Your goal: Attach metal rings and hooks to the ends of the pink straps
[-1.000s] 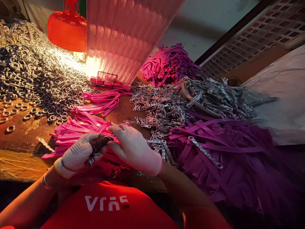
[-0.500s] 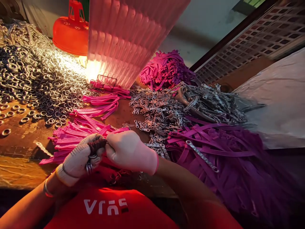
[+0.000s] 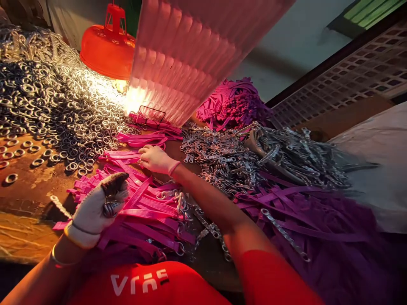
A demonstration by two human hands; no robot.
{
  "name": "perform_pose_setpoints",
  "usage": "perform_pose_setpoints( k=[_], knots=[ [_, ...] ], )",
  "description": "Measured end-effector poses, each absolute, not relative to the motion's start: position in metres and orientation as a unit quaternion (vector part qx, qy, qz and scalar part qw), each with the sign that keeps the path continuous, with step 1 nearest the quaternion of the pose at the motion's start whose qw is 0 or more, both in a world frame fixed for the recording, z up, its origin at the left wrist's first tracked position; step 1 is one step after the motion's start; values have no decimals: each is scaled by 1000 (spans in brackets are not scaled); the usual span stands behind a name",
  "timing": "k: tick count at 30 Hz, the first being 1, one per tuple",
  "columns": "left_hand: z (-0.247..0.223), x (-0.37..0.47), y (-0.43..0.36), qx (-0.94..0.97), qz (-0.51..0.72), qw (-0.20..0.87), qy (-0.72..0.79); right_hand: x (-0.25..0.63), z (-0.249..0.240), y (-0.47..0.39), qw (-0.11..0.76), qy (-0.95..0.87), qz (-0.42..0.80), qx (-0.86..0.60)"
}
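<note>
My left hand [image 3: 95,207], in a white dotted glove with dark wrapping on a finger, is curled around a few metal rings [image 3: 110,208] above the left part of the pink straps [image 3: 143,214]. Farther forward, my right hand [image 3: 155,159], in a plain pale glove, reaches over the strap pile, its fingertips at a smaller bundle of pink straps [image 3: 124,156]. Whether those fingers pinch a strap is too small to make out. Chain pieces and rings are fixed to strap ends near my body.
Loose metal rings [image 3: 57,106] heap at the left under a red lamp [image 3: 106,51]. A ribbed translucent sheet [image 3: 187,55] hangs behind. Metal chain links [image 3: 219,156] pile at the centre right, with purple straps [image 3: 311,220] in front and a grey bag [image 3: 276,163] beside them.
My hands have parted. The right has moved forward to the far strap bundle, while the left has shifted slightly left and down, still holding rings. The view has tilted slightly.
</note>
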State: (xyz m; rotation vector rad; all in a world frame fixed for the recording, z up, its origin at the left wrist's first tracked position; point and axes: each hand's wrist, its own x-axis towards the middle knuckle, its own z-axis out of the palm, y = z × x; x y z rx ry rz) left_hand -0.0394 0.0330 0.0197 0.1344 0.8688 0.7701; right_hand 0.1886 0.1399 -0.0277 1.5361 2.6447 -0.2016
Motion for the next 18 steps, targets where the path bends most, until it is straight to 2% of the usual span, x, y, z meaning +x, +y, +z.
perform_pose_setpoints(
  k=[5, 8, 13, 18],
  knots=[
    [12, -36, 32, 130, 353, 827, 418, 177, -36, 138, 29, 875, -54, 481],
    [14, -30, 34, 168, 339, 813, 442, 182, -8, 120, -23, 884, -50, 465],
    [17, -30, 37, 167, 375, 818, 402, 179, 44, 55, -145, 906, -126, 377],
    [22, -41, 34, 141, 384, 841, 354, 159, 55, -16, -102, 888, -95, 438]
  ],
)
